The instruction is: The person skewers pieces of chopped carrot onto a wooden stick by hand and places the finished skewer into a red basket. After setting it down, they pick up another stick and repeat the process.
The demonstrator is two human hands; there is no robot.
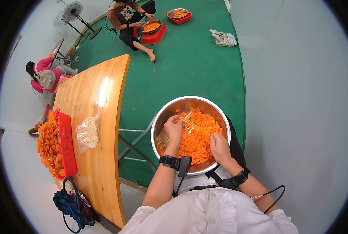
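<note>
A wide metal bowl rests at my lap, with many cut orange pieces in it that look like carrot. My left hand is over the bowl's left side, fingers pinched on a thin wooden skewer that slants down toward the middle. A few more pale sticks lie on the pieces just beyond it. On the right side of the bowl, my right hand is closed, its fingertips against the orange pieces. What it grips is hard to make out.
Left of me, a wooden table bears a bag of sticks and a red basket heaped with skewered orange pieces. A dark blue bag is at its near end. Two people sit farther off; shoes lie on the green floor.
</note>
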